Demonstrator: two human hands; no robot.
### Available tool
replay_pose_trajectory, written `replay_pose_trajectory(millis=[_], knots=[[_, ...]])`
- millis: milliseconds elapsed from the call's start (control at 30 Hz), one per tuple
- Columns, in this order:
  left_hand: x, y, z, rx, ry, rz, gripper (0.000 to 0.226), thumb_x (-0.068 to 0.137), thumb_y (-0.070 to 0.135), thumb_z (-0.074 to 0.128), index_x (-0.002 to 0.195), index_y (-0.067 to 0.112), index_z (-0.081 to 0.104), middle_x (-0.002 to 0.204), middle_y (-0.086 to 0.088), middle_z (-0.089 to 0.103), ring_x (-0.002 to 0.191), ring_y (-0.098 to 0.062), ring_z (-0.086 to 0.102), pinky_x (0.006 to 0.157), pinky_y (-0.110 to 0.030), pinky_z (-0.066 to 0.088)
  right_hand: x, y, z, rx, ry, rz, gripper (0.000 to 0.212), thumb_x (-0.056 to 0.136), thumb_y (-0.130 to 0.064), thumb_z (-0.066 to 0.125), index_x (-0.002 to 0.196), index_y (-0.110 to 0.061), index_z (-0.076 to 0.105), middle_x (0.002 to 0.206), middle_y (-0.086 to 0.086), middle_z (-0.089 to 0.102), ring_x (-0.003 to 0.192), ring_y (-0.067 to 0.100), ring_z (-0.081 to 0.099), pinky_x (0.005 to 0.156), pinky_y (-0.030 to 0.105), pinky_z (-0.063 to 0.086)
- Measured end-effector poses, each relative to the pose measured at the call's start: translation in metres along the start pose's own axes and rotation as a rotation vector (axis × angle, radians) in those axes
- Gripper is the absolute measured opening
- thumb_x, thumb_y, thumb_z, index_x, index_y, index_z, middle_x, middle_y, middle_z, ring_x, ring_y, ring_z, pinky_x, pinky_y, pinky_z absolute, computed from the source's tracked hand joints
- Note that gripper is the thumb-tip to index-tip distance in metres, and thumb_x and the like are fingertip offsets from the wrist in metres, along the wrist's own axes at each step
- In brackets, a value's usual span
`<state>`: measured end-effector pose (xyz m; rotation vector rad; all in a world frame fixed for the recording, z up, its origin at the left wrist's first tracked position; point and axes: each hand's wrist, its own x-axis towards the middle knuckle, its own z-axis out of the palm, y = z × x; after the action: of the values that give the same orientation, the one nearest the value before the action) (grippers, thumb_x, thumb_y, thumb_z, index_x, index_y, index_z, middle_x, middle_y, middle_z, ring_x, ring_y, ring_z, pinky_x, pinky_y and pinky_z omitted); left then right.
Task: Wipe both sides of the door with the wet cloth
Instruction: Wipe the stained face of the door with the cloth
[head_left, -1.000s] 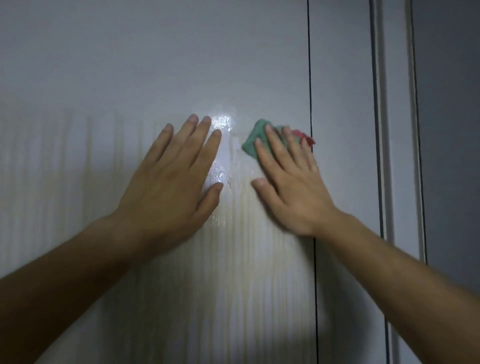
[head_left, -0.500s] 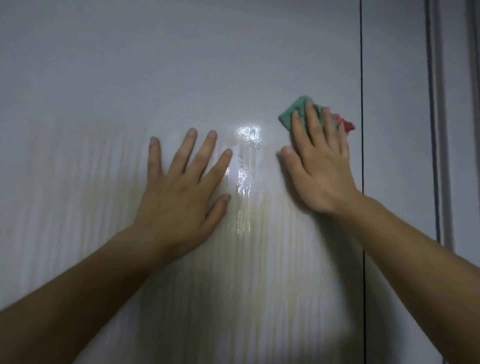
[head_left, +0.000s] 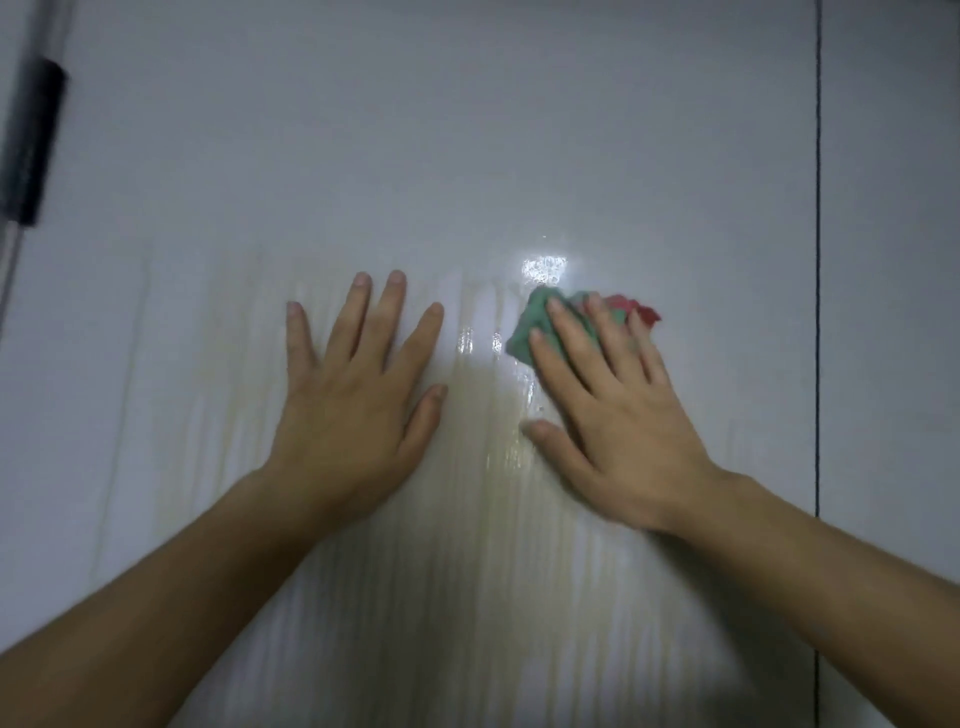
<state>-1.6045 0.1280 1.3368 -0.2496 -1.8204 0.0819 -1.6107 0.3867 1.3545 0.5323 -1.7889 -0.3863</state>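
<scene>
A white door fills the view, its lower half streaked with wet vertical marks and a bright glare spot. My left hand lies flat on the door with fingers spread and holds nothing. Just right of it, my right hand presses a green and red cloth flat against the door. The cloth shows past my fingertips, just below the glare.
A thin dark vertical line runs down the door at the right. At the far left edge a black hinge sits on the door frame.
The view has shifted left, bringing the hinge into sight. My right hand with the cloth has slid left, nearer my left hand, which stays flat on the door.
</scene>
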Motion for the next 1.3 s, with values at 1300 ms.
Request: replay_pose_trajectory(millis=[1300], knots=[[-0.069, -0.165, -0.004, -0.062, 0.002, -0.116, 0.069, 0.103, 0.052, 0.025, 0.163, 0.019, 0.016, 0.173, -0.005, 0.007, 0.159, -0.024, 0.001, 0.126, -0.059, 0.009, 0.142, -0.103, -0.013, -0.045, -0.016, -0.275, 0.071, 0.103, -0.061, 0.020, 0.162, -0.023, 0.020, 0.171, 0.000, 0.009, 0.158, 0.028, 0.002, 0.127, 0.050, 0.003]])
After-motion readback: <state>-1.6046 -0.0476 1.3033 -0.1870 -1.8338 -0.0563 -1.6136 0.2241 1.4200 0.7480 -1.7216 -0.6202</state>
